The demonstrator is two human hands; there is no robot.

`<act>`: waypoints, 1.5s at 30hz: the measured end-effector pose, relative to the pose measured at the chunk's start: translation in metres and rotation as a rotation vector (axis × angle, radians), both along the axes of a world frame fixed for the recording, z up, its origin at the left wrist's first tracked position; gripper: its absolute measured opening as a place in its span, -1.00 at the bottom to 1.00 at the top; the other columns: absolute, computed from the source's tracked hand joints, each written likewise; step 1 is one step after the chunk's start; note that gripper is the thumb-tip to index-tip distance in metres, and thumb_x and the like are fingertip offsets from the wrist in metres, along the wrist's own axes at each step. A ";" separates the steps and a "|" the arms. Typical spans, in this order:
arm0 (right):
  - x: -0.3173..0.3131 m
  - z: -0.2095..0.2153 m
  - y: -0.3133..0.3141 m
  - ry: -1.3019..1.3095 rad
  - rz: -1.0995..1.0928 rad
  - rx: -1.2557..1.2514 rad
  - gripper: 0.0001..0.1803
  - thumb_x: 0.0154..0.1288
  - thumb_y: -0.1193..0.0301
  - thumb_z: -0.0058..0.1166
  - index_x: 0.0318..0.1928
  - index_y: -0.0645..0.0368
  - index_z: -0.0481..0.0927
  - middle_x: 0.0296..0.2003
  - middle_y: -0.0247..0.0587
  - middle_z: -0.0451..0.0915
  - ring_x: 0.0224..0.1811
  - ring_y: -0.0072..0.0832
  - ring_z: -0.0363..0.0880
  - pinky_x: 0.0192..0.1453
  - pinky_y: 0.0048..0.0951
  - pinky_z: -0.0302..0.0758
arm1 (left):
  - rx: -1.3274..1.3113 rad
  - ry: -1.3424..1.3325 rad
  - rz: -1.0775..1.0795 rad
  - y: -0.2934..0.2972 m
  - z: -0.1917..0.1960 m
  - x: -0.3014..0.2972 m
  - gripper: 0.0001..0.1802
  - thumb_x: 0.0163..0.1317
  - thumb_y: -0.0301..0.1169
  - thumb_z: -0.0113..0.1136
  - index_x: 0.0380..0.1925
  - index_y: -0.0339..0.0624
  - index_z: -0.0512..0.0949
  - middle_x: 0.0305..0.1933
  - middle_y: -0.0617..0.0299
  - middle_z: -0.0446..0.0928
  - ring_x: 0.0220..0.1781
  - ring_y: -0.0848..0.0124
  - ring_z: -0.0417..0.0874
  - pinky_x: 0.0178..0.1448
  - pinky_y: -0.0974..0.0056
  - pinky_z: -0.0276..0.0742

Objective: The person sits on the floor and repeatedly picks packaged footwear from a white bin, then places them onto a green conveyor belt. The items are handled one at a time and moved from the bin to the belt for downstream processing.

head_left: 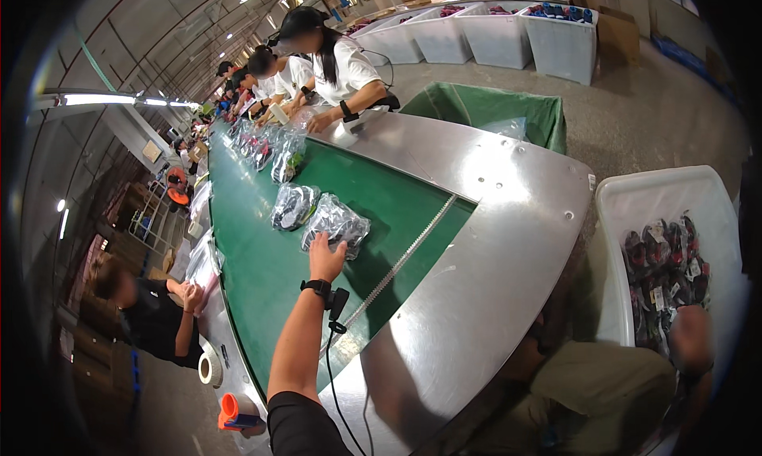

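My left hand (325,256) reaches over the green conveyor belt (409,208), fingers stretched out and thumb apart. Its fingertips meet the near edge of a clear plastic bag (340,220) with what look like dark shoes inside. Just left of that bag lies another bagged pair (294,207). On the far right, my right hand (692,335) is smeared and dim above a white bin (623,198). Inside the bin are several dark shoes (665,253) with red parts; whether the right hand touches them I cannot tell.
A metal table edge (508,210) curves round the belt's end. Co-workers (345,71) handle bags along the far side; a person in black (163,313) stands left. A green-lined container (508,111), white bins (559,47), a tape roll (209,367) and an orange tape dispenser (238,412) surround it.
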State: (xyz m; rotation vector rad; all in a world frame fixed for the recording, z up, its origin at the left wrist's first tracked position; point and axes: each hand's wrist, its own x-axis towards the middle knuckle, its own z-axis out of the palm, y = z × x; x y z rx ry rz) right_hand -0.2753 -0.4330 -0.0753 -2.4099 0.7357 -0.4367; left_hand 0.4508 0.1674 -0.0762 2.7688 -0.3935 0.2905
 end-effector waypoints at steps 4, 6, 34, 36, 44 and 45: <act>0.006 0.005 0.010 -0.049 0.032 -0.107 -0.40 0.12 0.63 0.25 0.24 0.22 0.51 0.03 -0.14 0.55 0.03 -0.31 0.57 0.08 -0.31 0.48 | 0.066 -0.029 -0.077 0.004 -0.011 -0.016 -0.13 0.31 0.01 0.34 0.44 -0.39 0.39 0.54 -0.29 0.33 0.59 -0.20 0.27 0.69 -0.09 0.10; 0.011 0.009 0.015 -0.066 0.043 -0.140 -0.41 0.11 0.62 0.26 0.22 0.23 0.52 0.01 -0.12 0.56 0.01 -0.27 0.57 0.08 -0.29 0.48 | 0.086 -0.073 -0.135 0.008 -0.014 -0.034 -0.12 0.30 0.01 0.35 0.45 -0.38 0.38 0.54 -0.26 0.33 0.59 -0.20 0.25 0.68 -0.11 0.10; 0.034 0.108 0.067 -0.082 0.082 -0.189 -0.56 0.12 0.65 0.23 0.07 0.33 0.57 -0.07 0.05 0.60 0.03 0.05 0.63 0.13 -0.16 0.55 | -1.423 0.668 0.307 0.012 -0.018 -0.133 -0.43 0.38 -0.09 0.45 0.19 -0.26 0.57 0.11 0.04 0.70 0.04 0.13 0.78 0.04 0.01 0.78; 0.035 0.116 0.071 -0.113 0.081 -0.208 -0.54 0.10 0.67 0.25 0.07 0.31 0.57 -0.10 0.02 0.59 -0.01 -0.04 0.62 0.12 -0.20 0.54 | -1.625 0.792 0.146 0.006 -0.016 -0.130 -0.55 0.38 -0.13 0.36 0.09 -0.20 0.60 0.03 0.06 0.72 0.00 0.12 0.79 0.01 -0.02 0.80; 0.064 0.173 0.125 -0.129 0.193 -0.282 -0.52 0.06 0.62 0.31 0.07 0.30 0.60 -0.05 0.06 0.63 0.00 0.06 0.64 0.13 -0.15 0.58 | -1.770 1.070 0.181 -0.021 0.061 -0.193 -0.51 0.28 -0.03 0.19 0.07 -0.08 0.63 0.01 0.20 0.74 -0.05 0.18 0.76 -0.06 0.14 0.74; 0.074 0.181 0.136 -0.141 0.237 -0.297 -0.51 0.05 0.61 0.33 0.07 0.28 0.61 -0.05 0.05 0.64 0.00 0.06 0.65 0.12 -0.14 0.59 | -1.775 1.062 0.203 -0.035 0.069 -0.212 -0.51 0.28 -0.01 0.18 0.07 -0.06 0.63 0.01 0.23 0.74 -0.03 0.20 0.75 -0.07 0.15 0.70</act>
